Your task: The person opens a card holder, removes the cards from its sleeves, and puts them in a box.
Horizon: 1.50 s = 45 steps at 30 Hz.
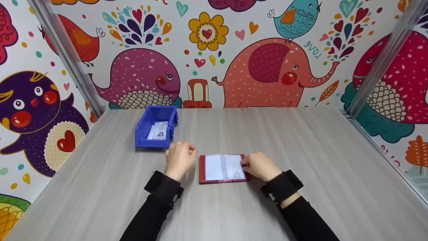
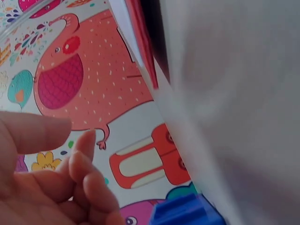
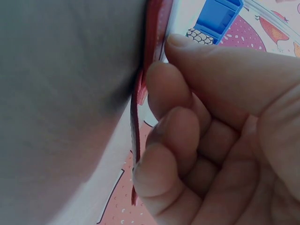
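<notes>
A red card holder (image 1: 202, 170) lies spread open on the table, showing clear plastic sleeves (image 1: 214, 167) on both sides. At its right edge, my right hand (image 1: 262, 166) pinches the holder between thumb and index finger. In the right wrist view, the thumb tip rests by the sleeves, and the other fingers (image 3: 157, 168) curl along a red strip at the edge. My left hand (image 1: 180, 159) hovers left of the holder with nothing in it, fingers loosely bent and thumb apart from them in the left wrist view.
Beyond my left hand stands a blue plastic bin (image 1: 152, 143) with several printed cards (image 1: 158, 130) inside. The grey wood-grain table (image 1: 317, 140) reaches back to a wall (image 1: 200, 67) of cartoon animals. Metal posts (image 1: 72, 60) stand at the corners.
</notes>
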Each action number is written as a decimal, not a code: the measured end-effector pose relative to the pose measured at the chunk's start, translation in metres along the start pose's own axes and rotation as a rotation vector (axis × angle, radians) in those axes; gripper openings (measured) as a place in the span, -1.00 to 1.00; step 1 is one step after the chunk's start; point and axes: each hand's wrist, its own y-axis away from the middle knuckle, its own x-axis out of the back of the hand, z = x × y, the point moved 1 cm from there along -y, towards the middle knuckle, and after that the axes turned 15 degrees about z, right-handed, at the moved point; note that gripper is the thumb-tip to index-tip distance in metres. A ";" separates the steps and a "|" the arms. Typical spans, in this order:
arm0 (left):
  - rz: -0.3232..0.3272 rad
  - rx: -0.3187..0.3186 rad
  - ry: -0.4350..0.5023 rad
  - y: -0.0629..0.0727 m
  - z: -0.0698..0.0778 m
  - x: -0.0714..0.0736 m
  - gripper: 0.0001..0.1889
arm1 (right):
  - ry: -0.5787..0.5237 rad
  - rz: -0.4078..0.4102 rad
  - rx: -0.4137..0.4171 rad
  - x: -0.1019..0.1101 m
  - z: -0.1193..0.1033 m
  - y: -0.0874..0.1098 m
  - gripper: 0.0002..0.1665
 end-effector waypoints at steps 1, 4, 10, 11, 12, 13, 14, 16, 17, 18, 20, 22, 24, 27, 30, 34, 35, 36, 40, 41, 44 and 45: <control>-0.015 -0.002 0.000 0.001 0.002 -0.001 -0.87 | 0.001 -0.003 -0.002 0.000 0.000 0.000 -0.59; -0.059 0.000 -0.002 0.004 0.006 -0.004 -0.89 | 0.004 -0.006 -0.006 0.000 0.000 0.000 -0.62; -0.111 -0.040 -0.011 0.010 0.010 -0.009 -0.90 | 0.004 -0.002 -0.003 0.000 0.000 0.000 -0.66; -0.115 -0.051 -0.013 0.010 0.011 -0.010 -0.90 | 0.005 -0.003 -0.001 0.000 0.000 0.000 -0.66; -0.119 -0.063 -0.019 0.011 0.011 -0.010 -0.90 | 0.003 -0.004 -0.003 0.000 0.000 0.000 -0.67; -0.124 -0.072 -0.024 0.012 0.012 -0.011 -0.90 | 0.004 -0.006 0.000 0.000 0.000 0.000 -0.67; -0.130 -0.080 -0.029 0.013 0.012 -0.011 -0.90 | 0.001 -0.011 -0.006 0.000 0.000 0.000 -0.68; -0.142 -0.090 -0.035 0.014 0.013 -0.012 -0.89 | 0.001 -0.018 -0.012 0.000 0.000 0.000 -0.71; -0.148 -0.095 -0.039 0.014 0.014 -0.013 -0.88 | 0.001 -0.019 -0.015 0.000 0.000 0.000 -0.73; -0.151 -0.101 -0.043 0.015 0.015 -0.013 -0.88 | 0.002 -0.020 -0.018 0.000 0.000 0.000 -0.74; -0.158 -0.112 -0.048 0.015 0.016 -0.014 -0.87 | 0.003 -0.023 -0.025 0.000 -0.001 0.000 -0.76; -0.161 -0.128 -0.057 0.016 0.017 -0.015 -0.87 | 0.008 -0.024 -0.025 0.000 0.000 0.000 -0.75; -0.168 -0.144 -0.070 0.017 0.019 -0.016 -0.86 | 0.011 -0.025 -0.024 0.000 0.000 0.000 -0.74; -0.178 -0.171 -0.093 0.019 0.020 -0.017 -0.86 | 0.015 -0.023 -0.018 0.000 0.000 0.001 -0.74; -0.179 -0.206 -0.114 0.022 0.022 -0.017 -0.88 | 0.015 -0.018 -0.011 0.000 0.000 0.001 -0.73; -0.174 -0.246 -0.144 0.025 0.026 -0.017 -0.87 | 0.014 -0.014 -0.017 -0.001 0.000 0.000 -0.76; -0.174 -0.254 -0.153 0.026 0.026 -0.017 -0.86 | 0.013 -0.015 -0.019 -0.001 0.000 0.000 -0.76; -0.178 -0.258 -0.162 0.027 0.027 -0.017 -0.84 | 0.013 -0.015 -0.021 -0.001 0.000 0.000 -0.77; -0.194 -0.265 -0.193 0.028 0.028 -0.017 -0.82 | 0.008 -0.015 -0.023 -0.001 0.000 -0.001 -0.75; -0.197 -0.265 -0.194 0.028 0.029 -0.017 -0.84 | 0.007 -0.014 -0.023 -0.001 0.001 -0.001 -0.75; -0.206 -0.262 -0.190 0.028 0.029 -0.017 -0.87 | 0.010 -0.002 -0.012 0.000 0.001 -0.001 -0.72; -0.208 -0.261 -0.187 0.028 0.029 -0.016 -0.89 | 0.011 0.003 -0.006 0.000 0.001 -0.001 -0.72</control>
